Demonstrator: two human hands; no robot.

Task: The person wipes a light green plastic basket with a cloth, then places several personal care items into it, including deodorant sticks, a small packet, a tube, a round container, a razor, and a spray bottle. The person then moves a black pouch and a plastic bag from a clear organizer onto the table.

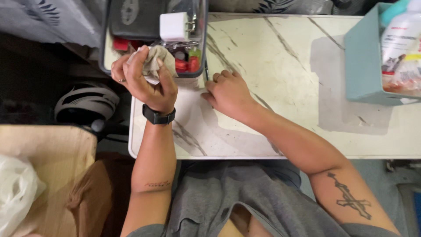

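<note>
Left hand [147, 83] around cloth [154, 61] (crumpled)

A white table [307, 87] with grey marble veining fills the middle of the view, its rounded near edge facing the camera and a paler grey patch showing on its surface. Beyond its far edge lies fabric [48, 19] with a dark leaf pattern. To the left, in shadow, a grey and black helmet [87, 102] rests low down, beside a light wooden surface [52, 149] bearing a crumpled white plastic bag [15, 193]. Grey floor [377, 175] shows at the lower right. The light is soft and even.
</note>
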